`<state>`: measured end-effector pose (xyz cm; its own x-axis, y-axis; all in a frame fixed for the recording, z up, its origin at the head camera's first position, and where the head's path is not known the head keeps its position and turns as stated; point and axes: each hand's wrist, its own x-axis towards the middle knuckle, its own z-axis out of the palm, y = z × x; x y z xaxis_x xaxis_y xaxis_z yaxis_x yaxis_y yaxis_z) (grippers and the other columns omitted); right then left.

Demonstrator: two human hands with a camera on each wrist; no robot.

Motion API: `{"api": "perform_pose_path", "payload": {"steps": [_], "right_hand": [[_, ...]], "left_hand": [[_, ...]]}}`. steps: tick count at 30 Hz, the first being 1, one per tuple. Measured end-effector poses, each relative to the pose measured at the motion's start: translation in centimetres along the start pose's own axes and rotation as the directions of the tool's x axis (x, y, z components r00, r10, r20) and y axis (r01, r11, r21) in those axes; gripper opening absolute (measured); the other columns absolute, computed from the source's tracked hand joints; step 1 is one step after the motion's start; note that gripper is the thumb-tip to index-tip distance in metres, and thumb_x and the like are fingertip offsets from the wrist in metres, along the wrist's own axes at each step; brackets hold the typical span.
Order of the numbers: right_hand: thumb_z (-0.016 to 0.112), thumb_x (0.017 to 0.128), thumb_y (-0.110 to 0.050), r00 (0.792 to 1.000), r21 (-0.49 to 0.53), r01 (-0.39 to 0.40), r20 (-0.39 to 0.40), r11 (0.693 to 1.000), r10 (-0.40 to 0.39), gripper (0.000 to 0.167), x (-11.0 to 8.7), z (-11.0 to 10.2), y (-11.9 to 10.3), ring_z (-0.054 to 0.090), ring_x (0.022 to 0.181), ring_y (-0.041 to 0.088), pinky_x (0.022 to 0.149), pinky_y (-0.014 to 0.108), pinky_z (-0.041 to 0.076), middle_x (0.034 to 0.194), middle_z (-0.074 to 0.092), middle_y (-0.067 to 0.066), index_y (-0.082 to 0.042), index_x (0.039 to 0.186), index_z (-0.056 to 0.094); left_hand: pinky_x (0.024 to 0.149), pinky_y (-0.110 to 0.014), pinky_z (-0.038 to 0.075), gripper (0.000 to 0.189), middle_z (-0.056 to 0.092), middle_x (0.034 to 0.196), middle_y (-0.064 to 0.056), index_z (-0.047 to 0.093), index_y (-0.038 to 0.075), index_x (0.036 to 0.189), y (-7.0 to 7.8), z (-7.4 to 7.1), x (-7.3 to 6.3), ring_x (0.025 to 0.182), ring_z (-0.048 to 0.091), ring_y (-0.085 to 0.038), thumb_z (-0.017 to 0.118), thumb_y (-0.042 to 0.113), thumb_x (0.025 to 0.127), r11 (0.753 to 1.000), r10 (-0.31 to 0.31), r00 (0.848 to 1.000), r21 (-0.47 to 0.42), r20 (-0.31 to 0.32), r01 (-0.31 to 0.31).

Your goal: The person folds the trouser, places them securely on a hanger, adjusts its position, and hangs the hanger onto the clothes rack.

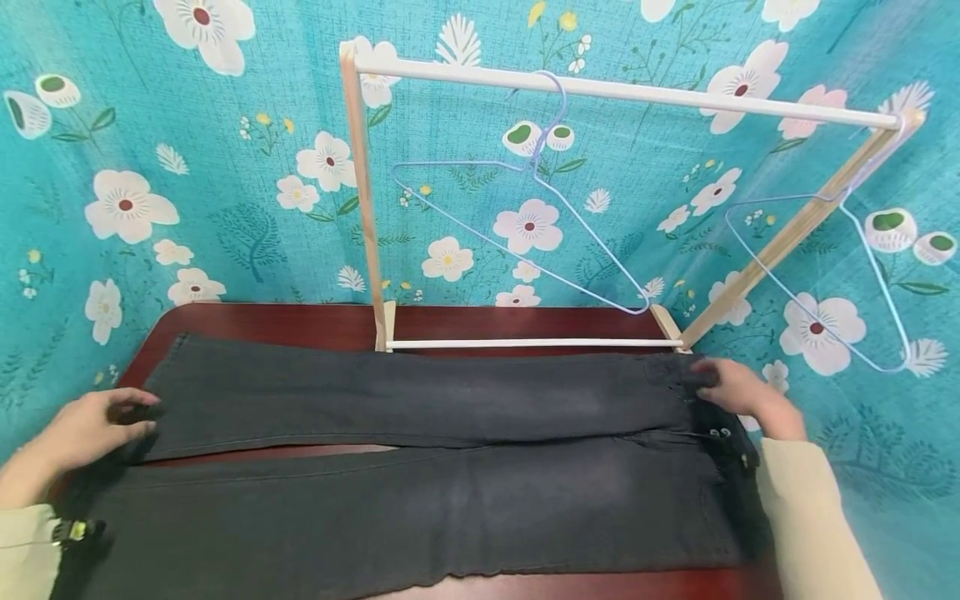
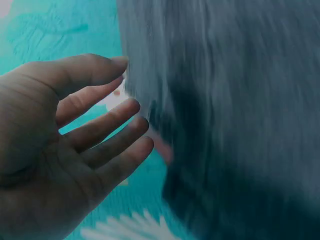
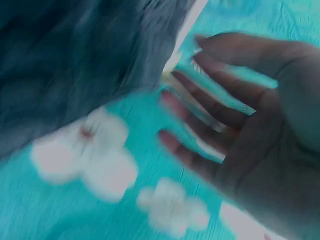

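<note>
Black trousers [image 1: 465, 467] lie spread flat, the waist at the right and both legs stretched to the left. My left hand [image 1: 97, 429] is beside the leg hems, fingers apart and loosely bent. In the left wrist view the hand [image 2: 85, 130] holds nothing, its fingertips close to the dark cloth [image 2: 235, 100]. At the waist end, my right hand [image 1: 738, 392] has its fingertips right at the waistband. The right wrist view shows the right hand [image 3: 240, 105] with spread, relaxed fingers and nothing between them, next to the cloth's edge [image 3: 85, 60].
The trousers cover much of a dark red table [image 1: 247, 317]. At its back stands a rack with wooden posts and a white top rail [image 1: 637, 90]. A lilac hanger [image 1: 465, 218] hangs mid-rail, another hanger [image 1: 795, 300] at the right end. Flowered turquoise cloth [image 1: 247, 167] surrounds the table.
</note>
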<state>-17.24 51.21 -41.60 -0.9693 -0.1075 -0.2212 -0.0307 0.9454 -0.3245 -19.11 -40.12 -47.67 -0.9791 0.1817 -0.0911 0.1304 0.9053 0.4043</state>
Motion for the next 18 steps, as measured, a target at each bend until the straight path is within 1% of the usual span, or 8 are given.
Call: {"api": "perform_pose_path", "payload": {"steps": [3, 5, 7, 9, 13, 14, 16, 18], "right_hand": [[0.066, 0.093, -0.003, 0.995, 0.028, 0.093, -0.05, 0.995, -0.091, 0.036, 2.2, 0.9, -1.6, 0.057, 0.115, 0.055, 0.094, 0.064, 0.047, 0.123, 0.061, 0.037, 0.014, 0.124, 0.06], [0.067, 0.094, -0.003, 0.99, 0.048, 0.132, -0.06, 0.99, -0.13, 0.035, 3.7, 1.5, -2.4, 0.056, 0.118, 0.054, 0.097, 0.065, 0.046, 0.125, 0.061, 0.035, 0.013, 0.124, 0.061], [0.07, 0.094, -0.006, 0.987, 0.061, 0.151, -0.069, 0.987, -0.146, 0.04, 4.9, 2.1, -2.8, 0.055, 0.121, 0.053, 0.1, 0.066, 0.044, 0.128, 0.06, 0.035, 0.013, 0.128, 0.059], [0.073, 0.094, -0.013, 0.987, 0.091, 0.152, -0.06, 0.984, -0.147, 0.052, 6.0, 2.8, -3.0, 0.052, 0.126, 0.053, 0.103, 0.066, 0.042, 0.133, 0.057, 0.035, 0.013, 0.135, 0.054], [0.08, 0.089, -0.027, 0.989, 0.126, 0.146, -0.017, 0.981, -0.146, 0.076, 7.7, 4.6, -3.2, 0.047, 0.132, 0.052, 0.107, 0.065, 0.039, 0.141, 0.05, 0.037, 0.013, 0.143, 0.045], [0.082, 0.088, -0.027, 0.989, 0.12, 0.147, -0.009, 0.982, -0.147, 0.078, 8.1, 5.0, -3.2, 0.047, 0.132, 0.052, 0.107, 0.065, 0.039, 0.141, 0.05, 0.037, 0.013, 0.143, 0.045], [0.084, 0.085, -0.023, 0.987, 0.104, 0.158, -0.017, 0.982, -0.157, 0.074, 8.7, 5.5, -3.3, 0.051, 0.127, 0.051, 0.105, 0.064, 0.042, 0.136, 0.054, 0.035, 0.013, 0.139, 0.05], [0.085, 0.083, -0.018, 0.985, 0.081, 0.168, -0.045, 0.982, -0.165, 0.062, 9.1, 5.7, -3.2, 0.058, 0.116, 0.047, 0.098, 0.061, 0.046, 0.125, 0.061, 0.031, 0.011, 0.131, 0.057]], "left_hand": [[0.082, -0.068, 0.047, 0.045, 0.055, 0.122, -0.045, 0.064, -0.012, 0.118, 1.4, 0.4, 1.0, 0.112, 0.052, -0.065, 0.079, 0.016, 0.085, 0.998, 0.068, 0.997, 0.0, 0.039, -0.068], [0.087, -0.072, 0.044, 0.048, 0.05, 0.128, -0.047, 0.064, -0.012, 0.121, 2.1, 1.1, 1.4, 0.116, 0.047, -0.066, 0.079, 0.017, 0.085, 0.996, 0.087, 0.994, -0.004, 0.059, -0.087], [0.09, -0.074, 0.042, 0.051, 0.046, 0.132, -0.049, 0.062, -0.013, 0.123, 2.7, 1.5, 1.9, 0.119, 0.043, -0.068, 0.079, 0.016, 0.085, 0.996, 0.084, 0.993, -0.002, 0.082, -0.084], [0.092, -0.075, 0.04, 0.052, 0.041, 0.135, -0.051, 0.061, -0.014, 0.124, 3.1, 1.6, 2.4, 0.121, 0.039, -0.069, 0.078, 0.015, 0.084, 0.997, 0.075, 0.992, 0.007, 0.098, -0.076], [0.092, -0.074, 0.041, 0.054, 0.041, 0.133, -0.051, 0.06, -0.014, 0.123, 3.2, 1.2, 2.8, 0.12, 0.039, -0.069, 0.079, 0.016, 0.082, 0.998, 0.051, 0.992, 0.021, 0.114, -0.053], [0.092, -0.074, 0.041, 0.054, 0.042, 0.133, -0.052, 0.061, -0.014, 0.123, 3.2, 1.2, 2.9, 0.12, 0.04, -0.069, 0.079, 0.015, 0.082, 0.998, 0.049, 0.993, 0.022, 0.112, -0.052], [0.092, -0.075, 0.041, 0.053, 0.043, 0.131, -0.052, 0.061, -0.014, 0.122, 3.2, 1.2, 2.9, 0.119, 0.041, -0.069, 0.08, 0.015, 0.081, 0.998, 0.049, 0.994, 0.021, 0.102, -0.051], [0.092, -0.075, 0.04, 0.052, 0.043, 0.132, -0.052, 0.061, -0.014, 0.121, 3.2, 1.3, 3.0, 0.119, 0.041, -0.069, 0.08, 0.014, 0.081, 0.998, 0.049, 0.994, 0.019, 0.095, -0.051]]}}
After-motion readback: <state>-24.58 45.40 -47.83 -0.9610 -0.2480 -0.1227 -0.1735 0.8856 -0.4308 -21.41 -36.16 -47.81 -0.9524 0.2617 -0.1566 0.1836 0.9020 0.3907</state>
